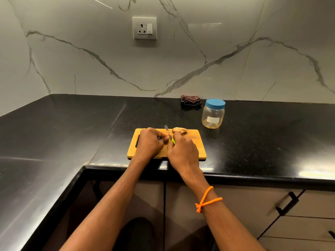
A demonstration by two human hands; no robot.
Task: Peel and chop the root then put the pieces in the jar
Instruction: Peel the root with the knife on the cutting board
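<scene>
With the right hand (182, 151) gripping the green-handled knife (170, 137) and the left hand (149, 143) curled over something hidden, slice slowly, fingertips tucked, while the knobbly beige root (179, 130) waits on the wooden chopping board (196, 147) near the lidded clear jar (213, 114).

Root (179, 130) on board's (194, 144) far edge; jar (213, 114) behind-right; cloth (190, 100) beyond.
</scene>
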